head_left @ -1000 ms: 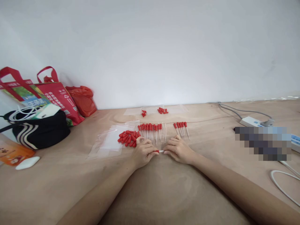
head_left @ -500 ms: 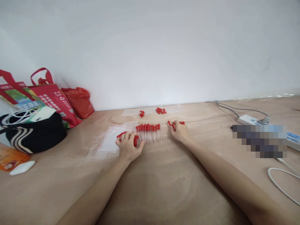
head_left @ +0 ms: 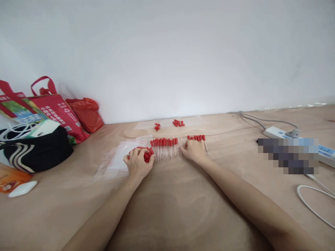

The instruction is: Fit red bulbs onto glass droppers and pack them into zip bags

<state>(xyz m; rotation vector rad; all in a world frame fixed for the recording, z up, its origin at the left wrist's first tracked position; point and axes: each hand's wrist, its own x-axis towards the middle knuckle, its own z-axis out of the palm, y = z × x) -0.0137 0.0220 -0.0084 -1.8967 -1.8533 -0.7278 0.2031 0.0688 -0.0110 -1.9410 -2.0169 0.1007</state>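
Note:
My left hand point(head_left: 139, 163) rests with curved fingers over a pile of red rubber caps point(head_left: 147, 156) at the edge of some clear plastic bags point(head_left: 115, 161); whether its fingers grip a cap is hidden. Right of it lies a row of clear droppers with red caps point(head_left: 164, 142), side by side. At the right end of that row, my right hand point(head_left: 194, 149) has its fingertips together beside clear tubes point(head_left: 180, 148); what they hold is too small to make out. Beyond its knuckles is a second row of red-capped droppers point(head_left: 200, 138).
Small groups of red caps point(head_left: 178, 123) lie on plastic bags near the wall. On the left are a red shopping bag point(head_left: 59, 111), a red plastic bag point(head_left: 87, 113) and a black pouch point(head_left: 39, 148). A power strip point(head_left: 274, 133) with cables lies right, beside a blurred dark object.
My right hand has moved left and nearer, from the right-hand row of caps to the tubes. More of that row now shows. My left hand stays at the cap pile, with a slight shift.

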